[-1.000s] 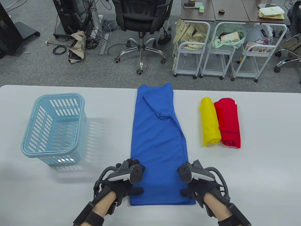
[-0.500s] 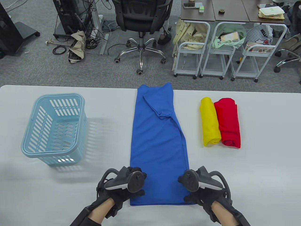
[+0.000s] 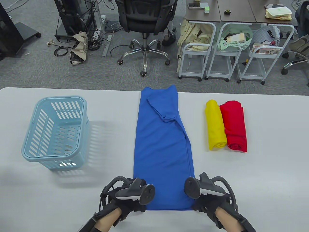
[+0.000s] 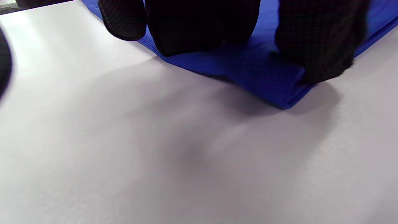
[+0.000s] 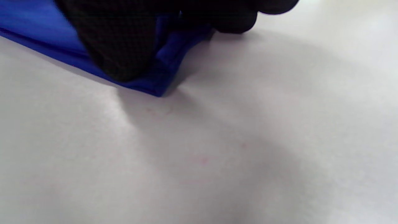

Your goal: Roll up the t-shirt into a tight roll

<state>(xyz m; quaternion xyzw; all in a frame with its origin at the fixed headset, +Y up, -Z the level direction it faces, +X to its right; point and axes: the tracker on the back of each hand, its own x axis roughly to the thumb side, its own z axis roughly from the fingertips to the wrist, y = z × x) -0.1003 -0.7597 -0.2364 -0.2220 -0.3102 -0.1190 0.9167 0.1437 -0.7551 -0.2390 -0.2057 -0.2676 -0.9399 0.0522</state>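
Observation:
A blue t-shirt (image 3: pixel 161 140), folded into a long narrow strip, lies flat down the middle of the white table (image 3: pixel 265 183). My left hand (image 3: pixel 138 206) is at the strip's near left corner and my right hand (image 3: pixel 198 206) at its near right corner. In the left wrist view, gloved fingers (image 4: pixel 192 28) press on the blue cloth (image 4: pixel 248 68), and the thumb meets its slightly raised corner. In the right wrist view, the fingers (image 5: pixel 118 40) pinch the bunched corner of the cloth (image 5: pixel 168 59). The trackers hide the fingertips in the table view.
A light blue plastic basket (image 3: pixel 29 152) stands on the left of the table. A rolled yellow shirt (image 3: pixel 214 125) and a rolled red shirt (image 3: pixel 234 125) lie side by side on the right. Beyond the far edge are an office chair (image 3: pixel 144 24) and carts.
Both hands slid back along the strip toward me, from its side edges to the near hem corners, and their fingers closed on the cloth. The shirt itself has hardly shifted.

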